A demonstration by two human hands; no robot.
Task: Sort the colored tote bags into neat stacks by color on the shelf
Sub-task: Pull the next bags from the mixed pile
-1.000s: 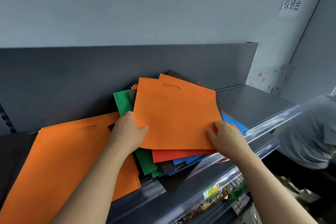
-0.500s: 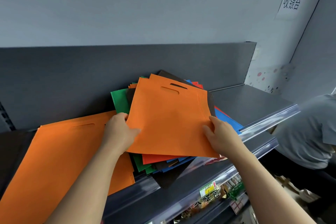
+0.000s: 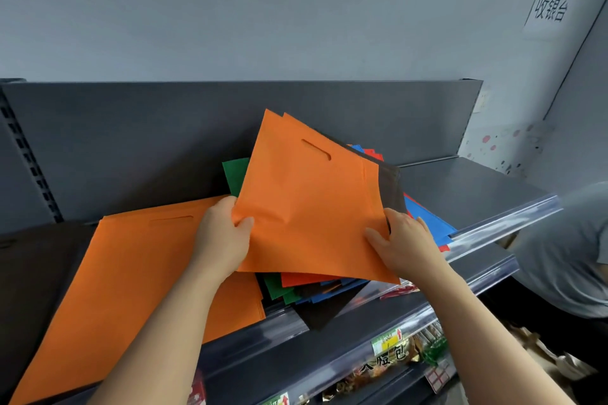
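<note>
An orange tote bag (image 3: 309, 194) is tilted up off the mixed pile, its handle slot toward the back. My left hand (image 3: 223, 237) pinches its lower left edge, creasing the fabric. My right hand (image 3: 403, 245) grips its lower right corner, along with the edge of a dark bag behind it. Beneath lies a mixed pile (image 3: 316, 286) of green, red, blue and dark bags. To the left, a stack of orange bags (image 3: 131, 286) lies flat on the grey shelf (image 3: 460, 187).
The shelf's dark back panel (image 3: 164, 135) stands behind the bags. A clear price rail (image 3: 503, 223) runs along the front edge. Lower shelves hold packaged snacks (image 3: 394, 362). A person in a grey shirt (image 3: 572, 256) crouches at the right.
Both hands have lifted the orange bag off the mixed pile and turned it, raising its far end. The pile underneath is more exposed.
</note>
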